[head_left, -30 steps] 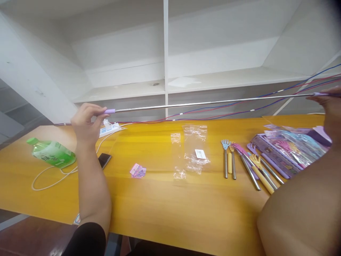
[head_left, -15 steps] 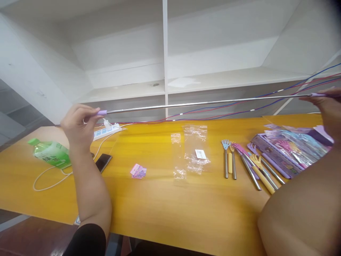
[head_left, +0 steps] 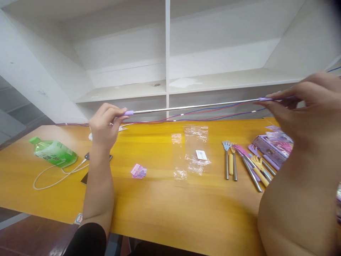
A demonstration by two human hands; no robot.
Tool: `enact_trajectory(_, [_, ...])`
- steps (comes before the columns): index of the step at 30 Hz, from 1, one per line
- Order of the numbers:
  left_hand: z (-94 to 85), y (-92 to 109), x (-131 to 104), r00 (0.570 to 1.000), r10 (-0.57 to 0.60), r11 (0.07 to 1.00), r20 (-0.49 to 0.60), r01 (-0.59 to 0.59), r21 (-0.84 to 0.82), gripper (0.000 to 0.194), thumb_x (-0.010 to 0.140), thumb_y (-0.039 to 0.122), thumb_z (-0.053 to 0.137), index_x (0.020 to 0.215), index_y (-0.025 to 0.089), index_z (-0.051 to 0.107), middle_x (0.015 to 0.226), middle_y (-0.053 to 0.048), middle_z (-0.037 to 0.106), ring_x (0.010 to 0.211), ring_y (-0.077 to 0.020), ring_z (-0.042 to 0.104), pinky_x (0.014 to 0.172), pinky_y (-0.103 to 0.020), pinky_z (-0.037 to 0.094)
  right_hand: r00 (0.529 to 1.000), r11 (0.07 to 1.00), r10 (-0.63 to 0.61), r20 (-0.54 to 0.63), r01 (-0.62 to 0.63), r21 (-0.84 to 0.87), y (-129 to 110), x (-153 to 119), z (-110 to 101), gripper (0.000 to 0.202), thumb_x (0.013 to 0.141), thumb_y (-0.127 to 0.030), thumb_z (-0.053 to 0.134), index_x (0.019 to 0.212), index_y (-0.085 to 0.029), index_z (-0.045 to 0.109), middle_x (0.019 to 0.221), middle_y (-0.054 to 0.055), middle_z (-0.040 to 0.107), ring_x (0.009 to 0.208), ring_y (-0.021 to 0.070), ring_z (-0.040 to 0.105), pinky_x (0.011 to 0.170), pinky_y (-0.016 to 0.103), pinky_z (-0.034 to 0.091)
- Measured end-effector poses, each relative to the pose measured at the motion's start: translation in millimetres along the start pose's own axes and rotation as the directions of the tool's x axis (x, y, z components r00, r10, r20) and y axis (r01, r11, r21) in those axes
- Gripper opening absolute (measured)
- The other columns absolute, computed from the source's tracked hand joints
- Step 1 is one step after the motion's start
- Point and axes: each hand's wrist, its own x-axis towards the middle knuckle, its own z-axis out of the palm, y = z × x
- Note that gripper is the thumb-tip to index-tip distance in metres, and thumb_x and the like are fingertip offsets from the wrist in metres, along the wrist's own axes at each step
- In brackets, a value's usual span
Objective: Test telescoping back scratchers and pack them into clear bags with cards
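Note:
A telescopic back scratcher (head_left: 191,106) with a silver rod and purple ends is stretched level above the back of the table. My left hand (head_left: 105,124) is closed, pinching its left purple end between thumb and fingers. Closed round the other purple end is my right hand (head_left: 311,97), which partly hides it. Below, on the right, lie several short back scratchers with hand-shaped heads, among them a blue one (head_left: 226,160) and a pink one (head_left: 249,167). Two clear plastic bags (head_left: 195,140) lie flat in the middle, and small pink-purple cards (head_left: 138,171) are fanned out left of them.
A purple box (head_left: 270,151) with packaged pieces is partly behind my right arm. On the left are a green bottle (head_left: 54,152), a white cable (head_left: 44,187) and a partly covered dark phone (head_left: 84,178). White shelving (head_left: 167,53) and red and blue wires (head_left: 213,113) run behind the table (head_left: 170,217).
My hands have come closer together, the left moving right and the right moving left. The visible silver rod between them is shorter. Things on the table lie as before.

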Motion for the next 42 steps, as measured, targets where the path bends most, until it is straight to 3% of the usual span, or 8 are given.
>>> enact_trajectory(4, [13.4, 5.5, -3.1, 1.0, -0.006, 0.999, -0.006, 0.007, 0.034, 0.01, 0.1, 0.029, 0.081, 0.11, 0.03, 0.08, 0.093, -0.001, 0.075, 0.081, -0.0159, 0.07, 0.06, -0.028, 0.051, 0.999, 0.997, 0.007, 0.039, -0.01, 0.082, -36.9, 6.4, 8.9, 0.038, 0.064, -0.034, 0.107, 0.073, -0.024, 0.071, 0.075, 0.005, 0.065, 0.059, 0.0112, 0.047, 0.058, 0.035, 0.039])
enact_trajectory(15, [15.1, 15.5, -1.6, 1.0, -0.008, 1.0, 0.01, 0.008, -0.004, 0.009, 0.102, 0.025, 0.078, 0.11, 0.027, 0.078, 0.096, -0.002, 0.081, 0.085, -0.0182, 0.072, 0.067, -0.031, 0.055, 0.997, 0.995, 0.048, 0.053, -0.052, 0.086, -35.4, 6.0, 9.8, 0.042, 0.065, -0.041, 0.105, 0.069, -0.025, 0.066, 0.072, 0.004, 0.061, 0.058, 0.0111, 0.042, 0.056, 0.036, 0.035])
enact_trajectory(20, [31.6, 37.7, -3.0, 0.999, -0.003, 1.0, 0.053, 0.002, 0.018, 0.007, 0.106, 0.027, 0.072, 0.11, 0.026, 0.078, 0.099, -0.002, 0.085, 0.078, -0.0181, 0.069, 0.07, -0.034, 0.056, 0.974, 0.953, -0.226, -0.004, 0.222, 0.205, -87.0, -7.1, 9.1, 0.036, 0.088, -0.049, 0.091, 0.076, -0.024, 0.068, 0.073, 0.001, 0.061, 0.058, 0.0093, 0.046, 0.055, 0.031, 0.036])
enact_trajectory(23, [37.7, 45.9, -2.4, 0.999, 0.008, 1.0, 0.046, -0.009, 0.027, 0.005, 0.106, 0.026, 0.072, 0.108, 0.026, 0.077, 0.099, -0.001, 0.086, 0.075, -0.0175, 0.065, 0.068, -0.034, 0.053, 0.951, 0.917, -0.299, -0.076, 0.308, 0.253, -117.8, -17.2, 11.0, 0.028, 0.098, -0.037, 0.082, 0.081, -0.023, 0.065, 0.077, 0.0, 0.061, 0.058, 0.0077, 0.045, 0.055, 0.029, 0.034])
enact_trajectory(32, [30.6, 47.7, -0.1, 0.999, -0.03, 1.0, 0.042, 0.03, -0.005, 0.007, 0.106, 0.024, 0.072, 0.11, 0.026, 0.078, 0.099, -0.001, 0.086, 0.076, -0.0173, 0.066, 0.07, -0.033, 0.055, 0.972, 0.902, -0.222, -0.072, 0.233, 0.365, -126.0, -17.8, 1.9, 0.024, 0.1, -0.032, 0.079, 0.083, -0.024, 0.064, 0.084, 0.003, 0.061, 0.062, 0.0107, 0.043, 0.057, 0.031, 0.037])
enact_trajectory(37, [57.8, 76.9, -11.1, 0.999, -0.042, 0.998, 0.005, 0.042, -0.035, 0.006, 0.104, 0.02, 0.074, 0.106, 0.026, 0.075, 0.098, -0.001, 0.085, 0.082, -0.0183, 0.07, 0.074, -0.034, 0.057, 0.962, 0.889, -0.255, -0.1, 0.273, 0.367, -157.5, -29.7, 12.7, 0.026, 0.102, -0.028, 0.073, 0.08, -0.024, 0.061, 0.077, 0.002, 0.054, 0.066, 0.014, 0.049, 0.059, 0.032, 0.037])
enact_trajectory(39, [68.6, 88.2, -16.0, 0.994, -0.092, 0.995, -0.066, 0.089, -0.053, 0.009, 0.102, 0.017, 0.076, 0.104, 0.025, 0.074, 0.095, -0.001, 0.084, 0.082, -0.0181, 0.07, 0.07, -0.032, 0.055, 0.972, 0.9, -0.18, -0.148, 0.224, 0.374, -174.5, -36.4, 18.6, 0.028, 0.103, -0.023, 0.068, 0.077, -0.024, 0.059, 0.073, 0.002, 0.049, 0.065, 0.015, 0.048, 0.06, 0.032, 0.037])
enact_trajectory(42, [72.5, 96.5, -18.2, 0.995, -0.095, 0.99, -0.023, 0.092, -0.108, 0.011, 0.1, 0.016, 0.078, 0.105, 0.025, 0.074, 0.097, -0.001, 0.084, 0.082, -0.017, 0.07, 0.069, -0.031, 0.056, 0.97, 0.892, -0.177, -0.168, 0.231, 0.389, -186.9, -40.8, 19.6, 0.028, 0.102, -0.022, 0.069, 0.076, -0.024, 0.059, 0.071, 0.001, 0.048, 0.067, 0.0157, 0.046, 0.061, 0.032, 0.037])
